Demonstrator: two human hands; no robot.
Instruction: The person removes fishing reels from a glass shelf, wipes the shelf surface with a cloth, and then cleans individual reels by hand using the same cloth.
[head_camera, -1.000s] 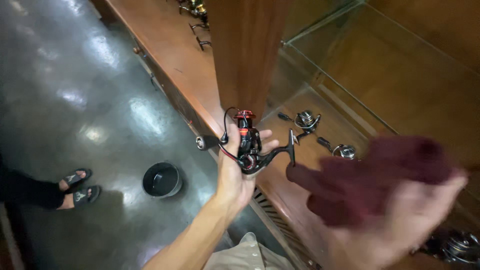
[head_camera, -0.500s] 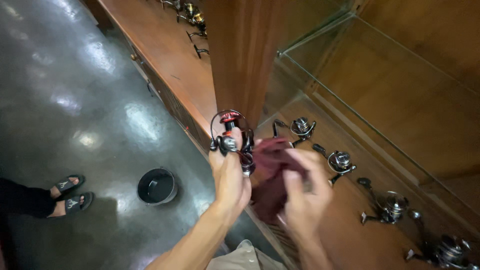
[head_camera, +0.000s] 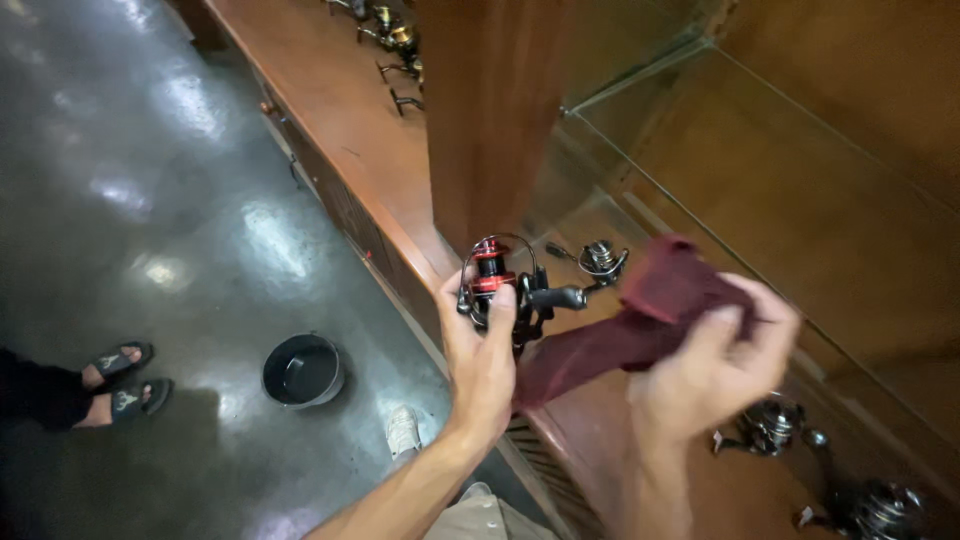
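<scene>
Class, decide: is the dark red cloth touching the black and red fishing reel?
Cannot tell. In the head view the cloth runs behind the left hand holding the reel, hiding any contact.

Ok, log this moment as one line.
left hand: holds black-and-red fishing reel | right hand: holds dark red cloth | beside: wooden shelf, more reels

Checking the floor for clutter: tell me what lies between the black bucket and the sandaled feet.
Head view: only bare, shiny grey floor lies between the black bucket and the sandaled feet.
</scene>
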